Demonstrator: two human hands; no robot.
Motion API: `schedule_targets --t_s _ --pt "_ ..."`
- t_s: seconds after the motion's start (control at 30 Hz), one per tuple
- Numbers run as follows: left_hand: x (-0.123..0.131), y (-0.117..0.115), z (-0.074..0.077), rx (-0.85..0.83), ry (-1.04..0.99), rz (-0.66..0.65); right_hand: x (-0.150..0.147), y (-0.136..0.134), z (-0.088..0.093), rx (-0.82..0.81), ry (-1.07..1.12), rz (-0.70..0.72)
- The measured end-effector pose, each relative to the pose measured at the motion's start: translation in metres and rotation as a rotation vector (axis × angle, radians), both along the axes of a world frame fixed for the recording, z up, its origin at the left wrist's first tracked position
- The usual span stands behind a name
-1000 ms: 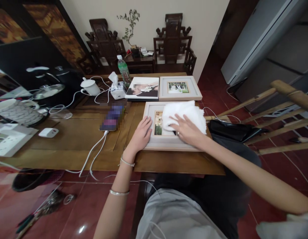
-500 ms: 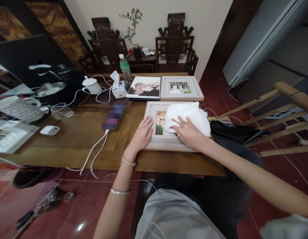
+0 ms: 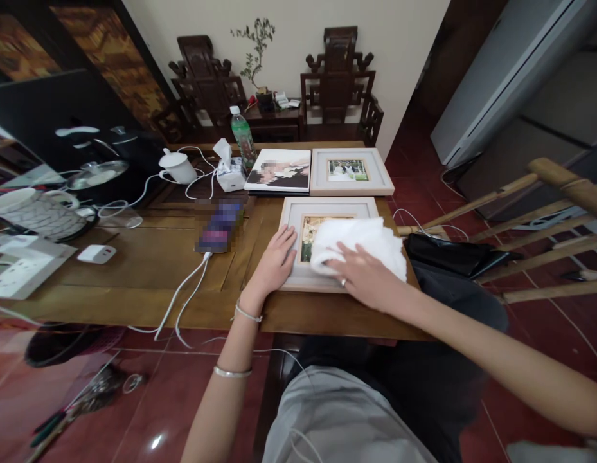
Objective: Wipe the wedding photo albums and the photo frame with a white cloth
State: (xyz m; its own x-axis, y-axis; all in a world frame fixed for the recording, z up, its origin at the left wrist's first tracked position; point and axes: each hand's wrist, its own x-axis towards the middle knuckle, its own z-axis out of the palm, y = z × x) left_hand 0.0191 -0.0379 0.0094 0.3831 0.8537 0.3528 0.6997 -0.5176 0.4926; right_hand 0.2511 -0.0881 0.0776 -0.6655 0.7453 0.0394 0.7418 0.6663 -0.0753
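Note:
A light wooden picture frame (image 3: 291, 209) lies flat near the table's front edge, a small photo at its centre. My left hand (image 3: 275, 258) rests on its left edge, fingers together and stretched out. On the frame's right part lies a folded white cloth (image 3: 370, 238), covering part of the photo. My right hand (image 3: 363, 273) presses on the cloth from above with its fingers spread over it. Behind are a second frame (image 3: 385, 172) and a white-topped photo panel (image 3: 279, 168), side by side.
On the wooden table (image 3: 173, 289) are a phone (image 3: 218, 228) with a white cable, a tissue box (image 3: 231, 173), a green-labelled bottle (image 3: 243, 135), a lidded cup (image 3: 177, 166), a charger (image 3: 96, 253) and a power strip (image 3: 23, 263). A bamboo chair (image 3: 568, 186) stands at the right.
My right hand and the cloth have moved slightly toward me and to the left, uncovering the frame's top edge. My left hand has stayed in place.

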Motion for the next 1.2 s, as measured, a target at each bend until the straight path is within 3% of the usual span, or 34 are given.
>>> schedule_targets --t_s 0.2,0.33,0.43,0.57,0.73,0.87,1.0,1.2 --pt "0.000 0.000 0.000 0.002 0.000 0.000 0.018 0.096 -0.015 0.232 0.002 -0.197" --pt "0.000 0.000 0.001 -0.006 0.003 -0.004 0.017 0.124 -0.015 0.241 -0.018 -0.231" --pt "0.000 -0.001 0.001 -0.002 -0.004 -0.004 0.010 0.112 -0.015 0.200 -0.052 -0.160" --pt "0.001 -0.001 0.001 0.001 -0.002 0.000 0.005 0.059 -0.011 0.092 -0.108 -0.004" --pt "0.002 -0.002 0.000 0.007 -0.016 0.015 0.005 -0.015 0.018 -0.096 -0.052 0.164" --pt "0.002 -0.002 0.001 0.013 -0.002 0.019 -0.004 -0.047 0.033 -0.197 -0.012 0.274" --pt "0.001 -0.001 0.000 0.012 0.007 0.018 -0.014 -0.036 0.015 -0.113 -0.029 0.236" --pt "0.001 0.000 -0.001 0.012 -0.010 0.012 -0.001 0.048 -0.013 0.091 -0.003 0.078"
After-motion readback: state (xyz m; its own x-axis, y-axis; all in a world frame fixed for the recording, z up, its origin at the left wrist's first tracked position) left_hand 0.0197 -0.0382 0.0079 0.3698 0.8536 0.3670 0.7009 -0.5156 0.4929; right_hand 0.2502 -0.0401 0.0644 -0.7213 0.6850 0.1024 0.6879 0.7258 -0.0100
